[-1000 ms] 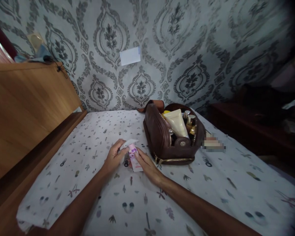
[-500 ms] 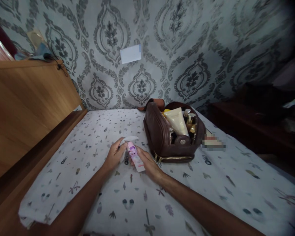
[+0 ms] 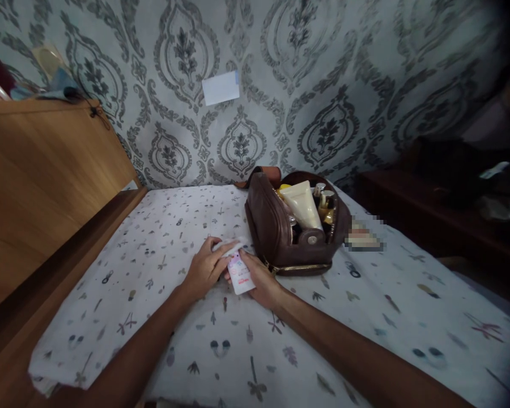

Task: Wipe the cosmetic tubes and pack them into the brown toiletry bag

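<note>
My right hand [image 3: 258,279] grips a small white and pink tube [image 3: 240,277] from below, just above the printed sheet. My left hand [image 3: 205,268] is closed on a white cloth or wipe [image 3: 230,246] pressed against the tube's upper end. Both hands meet just left of an open brown leather toiletry bag [image 3: 280,235]. A cream tube [image 3: 301,204] and several small bottles [image 3: 325,205] stand upright inside the bag.
A white bed sheet [image 3: 165,238] with small prints covers the surface. A wooden headboard [image 3: 42,181] rises at the left. A patterned wall [image 3: 280,85] with a white card [image 3: 221,88] stands behind. Dark furniture [image 3: 442,192] is at the right.
The small tube has been turned, its lower end now nearer me. My left hand has closed over the white cloth on the tube's top. Both hands stay in the same spot.
</note>
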`<state>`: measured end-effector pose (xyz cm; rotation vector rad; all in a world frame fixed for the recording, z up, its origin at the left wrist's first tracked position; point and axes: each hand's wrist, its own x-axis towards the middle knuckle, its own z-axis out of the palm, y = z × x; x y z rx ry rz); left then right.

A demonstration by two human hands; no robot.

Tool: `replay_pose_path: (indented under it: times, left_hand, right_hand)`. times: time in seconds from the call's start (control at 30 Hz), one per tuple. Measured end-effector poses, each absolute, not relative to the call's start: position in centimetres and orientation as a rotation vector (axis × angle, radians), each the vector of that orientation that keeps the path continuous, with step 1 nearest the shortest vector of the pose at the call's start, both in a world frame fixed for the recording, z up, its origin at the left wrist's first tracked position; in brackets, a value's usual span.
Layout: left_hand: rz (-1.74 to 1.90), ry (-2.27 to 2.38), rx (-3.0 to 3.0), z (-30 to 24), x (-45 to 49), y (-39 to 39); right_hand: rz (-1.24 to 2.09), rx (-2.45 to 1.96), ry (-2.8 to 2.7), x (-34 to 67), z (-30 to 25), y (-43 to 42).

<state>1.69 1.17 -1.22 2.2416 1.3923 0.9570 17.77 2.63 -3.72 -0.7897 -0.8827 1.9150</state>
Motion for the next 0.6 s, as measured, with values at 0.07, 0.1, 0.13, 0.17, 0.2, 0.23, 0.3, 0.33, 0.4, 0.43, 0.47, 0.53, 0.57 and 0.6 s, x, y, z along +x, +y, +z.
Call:
replay_pose_path:
  times: [0.07,0.1,0.13,0.17,0.2,0.23,0.3,0.33,0.4,0.43,0.47,0.53,0.57,0.6]
  left_hand:
    - [1.003,1.339,2.192,-1.29,1.72,1.35]
    - [1.039,1.321,2.162,-1.34,1.74,1.43]
    - [1.081,1.309,2.128,-1.41,1.77,1.51]
    - [1.126,1.307,2.091,-1.48,1.83,1.56]
    - [1.170,1.312,2.051,-1.55,1.91,1.61]
    - [1.207,1.323,2.011,-1.62,2.02,1.63]
    - [1.237,1.344,1.961,-1.74,2.26,1.67]
    - [1.233,1.354,1.953,-1.80,2.37,1.67]
    - [1.198,1.367,1.964,-1.92,2.54,1.67]
    - [1.177,1.371,1.977,-1.98,2.59,1.66]
    - [1.158,1.373,1.990,-2.03,2.62,1.65]
    - [1.135,1.378,2.002,-2.09,2.62,1.61]
    - [1.130,1.381,2.000,-2.09,2.62,1.59]
    - [1.128,1.385,1.993,-2.06,2.62,1.57]
  right_hand:
    - [1.953,-0.786,-0.880,17.81,-3.63,2.57]
    - [1.970,-0.774,-0.882,17.83,-3.53,2.52]
    - [1.973,-0.758,-0.887,17.84,-3.43,2.48]
    - [1.965,-0.742,-0.891,17.84,-3.35,2.44]
    - [1.953,-0.732,-0.890,17.83,-3.31,2.43]
    - [1.938,-0.730,-0.885,17.81,-3.31,2.42]
    - [1.905,-0.754,-0.857,17.75,-3.46,2.45]
    - [1.888,-0.771,-0.841,17.72,-3.57,2.47]
    - [1.863,-0.780,-0.826,17.67,-3.77,2.49]
    - [1.856,-0.768,-0.830,17.66,-3.81,2.49]
    - [1.853,-0.746,-0.839,17.67,-3.80,2.48]
    - [1.860,-0.700,-0.858,17.72,-3.64,2.48]
    - [1.868,-0.685,-0.859,17.77,-3.51,2.50]
    - [1.878,-0.675,-0.855,17.82,-3.39,2.53]
